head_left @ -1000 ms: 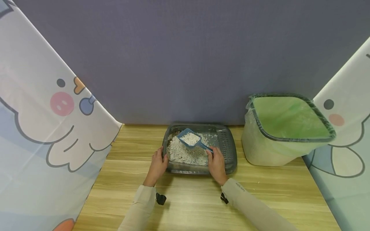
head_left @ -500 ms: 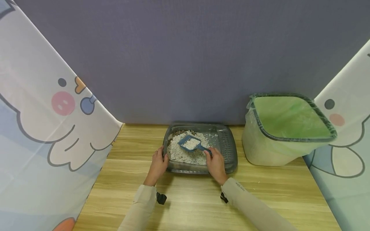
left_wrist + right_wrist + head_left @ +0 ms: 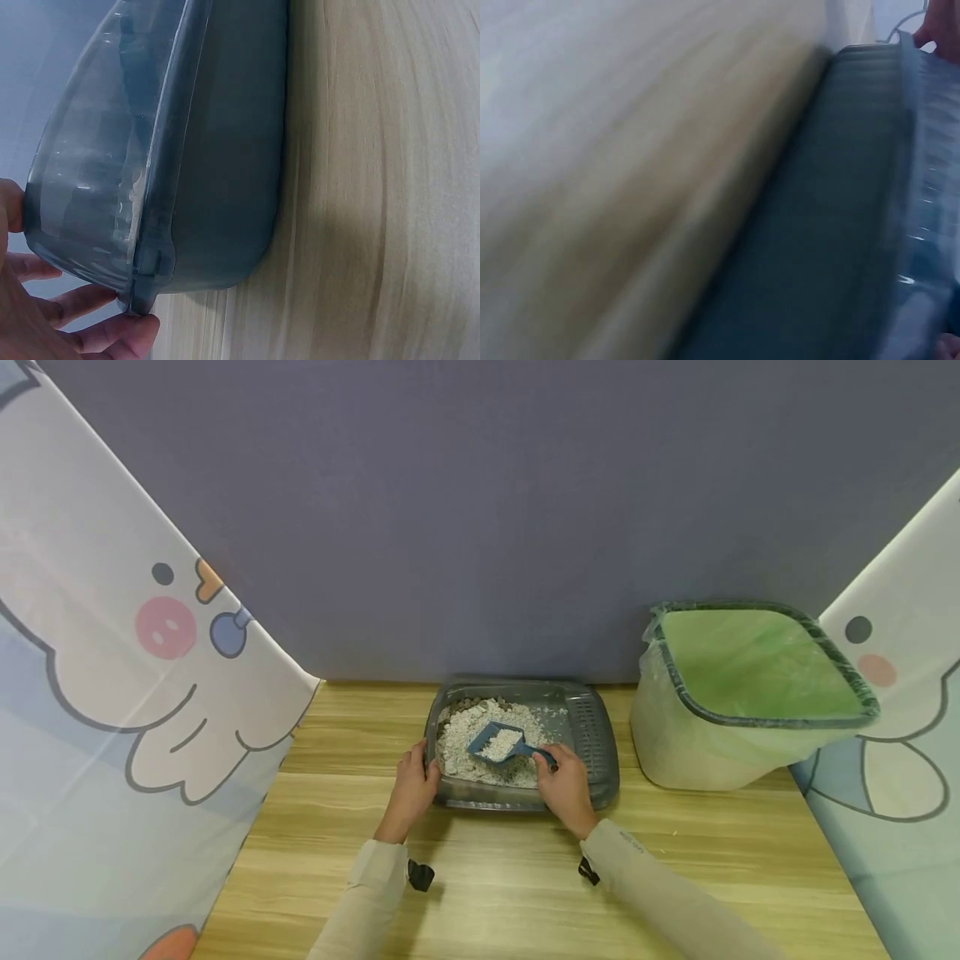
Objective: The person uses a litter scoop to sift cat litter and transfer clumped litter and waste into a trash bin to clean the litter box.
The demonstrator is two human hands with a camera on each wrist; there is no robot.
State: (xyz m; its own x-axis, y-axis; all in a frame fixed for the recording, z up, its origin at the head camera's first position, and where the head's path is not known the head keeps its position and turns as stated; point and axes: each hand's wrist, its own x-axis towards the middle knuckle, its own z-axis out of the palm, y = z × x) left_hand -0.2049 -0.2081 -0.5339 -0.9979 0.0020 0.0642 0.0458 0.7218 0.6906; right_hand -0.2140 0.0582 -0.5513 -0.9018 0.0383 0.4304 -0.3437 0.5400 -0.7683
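Observation:
A dark grey litter box (image 3: 555, 697) holds pale litter (image 3: 465, 752), heaped mostly in its left half. My left hand (image 3: 411, 778) grips the box's left side near the front corner; in the left wrist view its fingers (image 3: 82, 304) bend about the grey, see-through rim (image 3: 154, 180). My right hand (image 3: 564, 783) holds a blue litter scoop (image 3: 523, 748) by its handle. The scoop's pan hangs over the heap with some pale litter in it. In the right wrist view the box's outer wall (image 3: 825, 187) fills the middle, and most of the right hand is out of frame.
Right of the box stands a bin (image 3: 675, 752) with a green-tinted liner bag over its dark rim. Brown lumps (image 3: 457, 706) lie along the box's back left edge. The wood-grain table (image 3: 487, 885) meets a grey-purple back panel (image 3: 480, 527), with cartoon-print sheets (image 3: 97, 735) at both sides.
The scoop has come down and a little to the right, towards me, and carries less litter than before. My left hand keeps its hold on the box.

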